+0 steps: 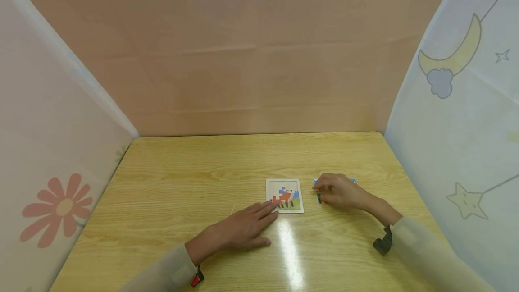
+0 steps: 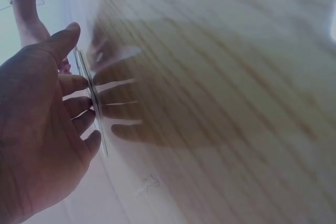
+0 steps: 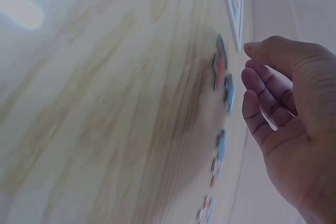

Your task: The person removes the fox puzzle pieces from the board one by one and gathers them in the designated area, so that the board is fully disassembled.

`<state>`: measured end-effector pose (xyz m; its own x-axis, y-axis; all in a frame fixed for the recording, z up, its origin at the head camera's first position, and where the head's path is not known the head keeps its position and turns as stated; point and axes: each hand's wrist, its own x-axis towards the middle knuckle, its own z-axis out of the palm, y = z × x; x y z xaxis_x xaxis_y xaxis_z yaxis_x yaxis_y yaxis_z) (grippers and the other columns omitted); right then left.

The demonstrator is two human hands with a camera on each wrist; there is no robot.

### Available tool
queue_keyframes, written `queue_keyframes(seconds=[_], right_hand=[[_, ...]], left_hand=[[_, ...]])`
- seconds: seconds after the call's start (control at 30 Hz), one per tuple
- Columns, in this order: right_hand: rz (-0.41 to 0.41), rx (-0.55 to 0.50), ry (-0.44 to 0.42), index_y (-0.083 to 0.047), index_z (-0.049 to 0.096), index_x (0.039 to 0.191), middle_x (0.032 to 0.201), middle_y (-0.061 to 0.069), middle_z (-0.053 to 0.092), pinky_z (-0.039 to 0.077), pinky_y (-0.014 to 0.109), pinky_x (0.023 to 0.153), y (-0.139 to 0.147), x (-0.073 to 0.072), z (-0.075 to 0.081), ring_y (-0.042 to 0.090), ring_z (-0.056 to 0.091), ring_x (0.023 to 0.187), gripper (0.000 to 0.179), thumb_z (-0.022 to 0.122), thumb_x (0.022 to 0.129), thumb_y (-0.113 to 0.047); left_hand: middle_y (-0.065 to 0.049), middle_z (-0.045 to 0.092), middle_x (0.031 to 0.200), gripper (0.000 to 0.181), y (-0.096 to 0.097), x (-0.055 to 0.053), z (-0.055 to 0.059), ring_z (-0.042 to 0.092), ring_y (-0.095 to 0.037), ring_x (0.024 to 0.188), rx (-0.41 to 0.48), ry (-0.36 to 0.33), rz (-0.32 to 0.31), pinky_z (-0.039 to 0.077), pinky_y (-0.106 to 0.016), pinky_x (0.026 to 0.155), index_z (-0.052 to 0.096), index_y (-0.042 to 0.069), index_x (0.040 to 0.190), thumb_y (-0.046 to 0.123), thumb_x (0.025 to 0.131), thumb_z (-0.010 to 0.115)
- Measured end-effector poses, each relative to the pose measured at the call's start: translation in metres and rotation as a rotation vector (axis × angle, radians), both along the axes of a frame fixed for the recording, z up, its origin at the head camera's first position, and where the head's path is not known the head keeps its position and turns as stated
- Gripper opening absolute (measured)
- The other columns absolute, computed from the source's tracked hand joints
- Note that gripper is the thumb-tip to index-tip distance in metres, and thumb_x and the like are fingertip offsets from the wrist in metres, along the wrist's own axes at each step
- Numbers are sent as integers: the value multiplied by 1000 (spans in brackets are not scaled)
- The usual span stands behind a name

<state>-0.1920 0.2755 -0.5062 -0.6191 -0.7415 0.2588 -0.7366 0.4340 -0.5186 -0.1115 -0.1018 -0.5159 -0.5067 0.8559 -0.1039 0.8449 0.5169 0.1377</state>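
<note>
A square jigsaw puzzle board (image 1: 301, 199) with a pale border lies on the table, partly filled with pieces showing a red, white and blue picture. My left hand (image 1: 247, 226) is spread flat, its fingertips on the lower left part of the board. Above some loose puzzle pieces (image 3: 219, 69) to the right of the board hovers my right hand (image 1: 343, 190). Its fingers are loosely bent, and nothing shows between them in the right wrist view. From the head camera, this hand hides most of the loose pieces; a bit of blue puzzle piece (image 1: 354, 180) shows behind it.
The wooden table (image 1: 194, 170) ends at a plain orange-brown backdrop (image 1: 255, 80). White printed cloths stand on both sides, with a flower (image 1: 64, 207) at the left and a moon (image 1: 458, 57) at the right. Light glares off the table below the board.
</note>
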Motion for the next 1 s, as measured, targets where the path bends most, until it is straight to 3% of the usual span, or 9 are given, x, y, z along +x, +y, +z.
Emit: queue_keyframes(seconds=[0.2, 0.43, 0.7, 1.0], right_hand=[[-47, 12, -63, 0, 76, 115, 107, 8, 75, 61, 34, 74, -18, -4, 4, 19, 68, 86, 28, 81, 88, 3], [-33, 10, -117, 1, 75, 119, 111, 11, 74, 58, 28, 66, -36, -9, 6, 15, 63, 79, 27, 78, 92, 1], [-49, 22, -157, 0, 76, 119, 108, 9, 75, 62, 37, 80, -55, -15, 5, 25, 69, 91, 29, 79, 91, 1], [-47, 51, -176, 2, 75, 121, 106, 7, 74, 60, 28, 80, -71, -18, 2, 18, 68, 91, 30, 79, 92, 0]], left_hand=[[-10, 8, 179, 77, 0, -1, -2, 14, -25, 164, 3, 12, -1, 25, -40, 130, 24, 9, 169, 56, 111, 42], [-10, 9, 179, 77, 1, -1, -3, 15, -25, 164, 16, -2, 9, 26, -41, 130, 21, 10, 170, 56, 111, 43], [-12, 14, 178, 78, 8, -1, -1, 18, -28, 163, 16, 19, -13, 24, -41, 131, 23, 9, 170, 56, 111, 42], [-15, 19, 176, 78, 18, 0, 2, 21, -29, 162, 12, 62, -56, 26, -39, 130, 28, 6, 168, 57, 111, 44]])
